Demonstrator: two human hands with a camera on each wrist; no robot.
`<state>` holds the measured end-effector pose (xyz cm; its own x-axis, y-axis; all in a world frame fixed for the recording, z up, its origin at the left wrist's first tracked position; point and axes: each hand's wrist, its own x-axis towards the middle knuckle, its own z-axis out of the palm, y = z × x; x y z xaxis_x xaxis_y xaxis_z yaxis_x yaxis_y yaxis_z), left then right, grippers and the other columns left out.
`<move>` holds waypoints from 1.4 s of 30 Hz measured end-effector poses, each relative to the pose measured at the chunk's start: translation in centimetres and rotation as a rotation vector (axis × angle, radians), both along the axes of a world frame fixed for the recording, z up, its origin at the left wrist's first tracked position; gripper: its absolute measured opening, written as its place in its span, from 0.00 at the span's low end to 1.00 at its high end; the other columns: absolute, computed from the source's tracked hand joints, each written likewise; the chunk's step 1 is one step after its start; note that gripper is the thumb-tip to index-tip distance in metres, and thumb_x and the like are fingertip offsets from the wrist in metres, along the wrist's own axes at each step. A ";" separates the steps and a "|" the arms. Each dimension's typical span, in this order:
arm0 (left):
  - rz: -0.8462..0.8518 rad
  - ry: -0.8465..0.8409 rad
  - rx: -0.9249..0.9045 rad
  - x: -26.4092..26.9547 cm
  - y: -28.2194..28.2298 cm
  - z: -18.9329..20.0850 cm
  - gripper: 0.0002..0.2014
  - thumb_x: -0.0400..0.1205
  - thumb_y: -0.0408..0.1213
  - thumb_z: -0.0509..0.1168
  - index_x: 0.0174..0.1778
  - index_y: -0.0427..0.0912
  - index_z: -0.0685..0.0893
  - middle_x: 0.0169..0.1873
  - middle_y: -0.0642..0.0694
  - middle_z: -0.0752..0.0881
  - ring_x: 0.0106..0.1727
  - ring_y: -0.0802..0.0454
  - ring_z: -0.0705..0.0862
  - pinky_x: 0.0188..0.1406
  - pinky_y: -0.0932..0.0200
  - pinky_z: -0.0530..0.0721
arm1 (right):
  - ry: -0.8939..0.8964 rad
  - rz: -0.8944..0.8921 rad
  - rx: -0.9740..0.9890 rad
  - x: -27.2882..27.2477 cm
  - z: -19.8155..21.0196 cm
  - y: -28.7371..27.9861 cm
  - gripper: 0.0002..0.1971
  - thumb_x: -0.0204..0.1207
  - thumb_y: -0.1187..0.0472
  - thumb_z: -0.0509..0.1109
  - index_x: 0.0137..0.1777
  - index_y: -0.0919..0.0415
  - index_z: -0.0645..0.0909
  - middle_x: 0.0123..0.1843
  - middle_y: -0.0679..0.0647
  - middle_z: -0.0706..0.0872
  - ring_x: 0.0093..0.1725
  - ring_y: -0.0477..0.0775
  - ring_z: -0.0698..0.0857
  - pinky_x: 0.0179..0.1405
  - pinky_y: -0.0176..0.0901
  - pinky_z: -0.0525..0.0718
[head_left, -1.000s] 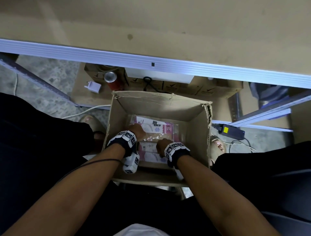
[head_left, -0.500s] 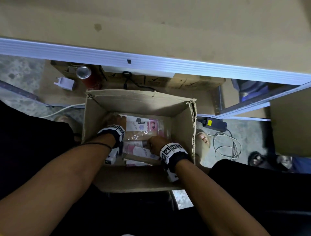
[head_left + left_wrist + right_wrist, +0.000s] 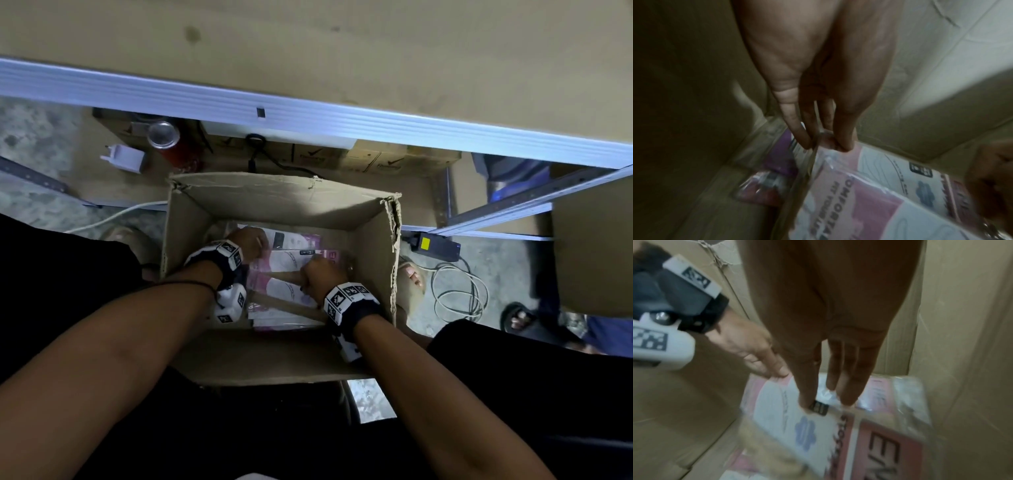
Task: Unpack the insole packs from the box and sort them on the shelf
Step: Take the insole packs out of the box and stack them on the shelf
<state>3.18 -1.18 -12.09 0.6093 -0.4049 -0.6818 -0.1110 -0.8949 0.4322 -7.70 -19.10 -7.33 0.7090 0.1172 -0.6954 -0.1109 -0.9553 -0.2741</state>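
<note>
Both hands reach into the box. The left hand pinches the wrapper edge of the top insole pack; the right hand touches it alongside with its fingertips, grip unclear. Picking-up step: next, probably lift it to the shelf above.

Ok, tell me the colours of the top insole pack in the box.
Pink and white pack with a blue flower mark, clearest in the right wrist view.

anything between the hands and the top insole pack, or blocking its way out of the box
Nothing visible. The left hand pinches the edge of the top insole pack, the right hand touches it, and the box is open above.
</note>
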 end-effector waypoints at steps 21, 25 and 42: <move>0.170 0.353 -0.214 -0.9 0.6 1.9 0.05 0.80 0.31 0.73 0.50 0.42 0.91 0.56 0.36 0.91 0.56 0.43 0.86 0.67 0.42 0.83 | -0.114 0.003 -0.051 0.1 1.7 -0.4 0.11 0.77 0.66 0.72 0.58 0.58 0.79 0.61 0.60 0.86 0.58 0.64 0.87 0.56 0.61 0.87; 0.269 0.325 -0.220 -1.0 0.8 2.1 0.04 0.79 0.35 0.74 0.46 0.46 0.93 0.49 0.49 0.92 0.60 0.46 0.87 0.61 0.57 0.84 | -0.116 0.006 -0.033 -0.2 2.1 -0.2 0.15 0.75 0.65 0.75 0.57 0.56 0.75 0.58 0.60 0.87 0.56 0.64 0.88 0.54 0.62 0.88; 0.057 0.030 0.095 -4.5 -1.6 -0.7 0.17 0.83 0.36 0.67 0.69 0.41 0.83 0.71 0.39 0.82 0.70 0.40 0.81 0.69 0.51 0.80 | 0.102 0.213 -0.017 -1.2 2.1 1.6 0.14 0.76 0.65 0.75 0.61 0.63 0.87 0.62 0.62 0.86 0.60 0.64 0.87 0.61 0.56 0.87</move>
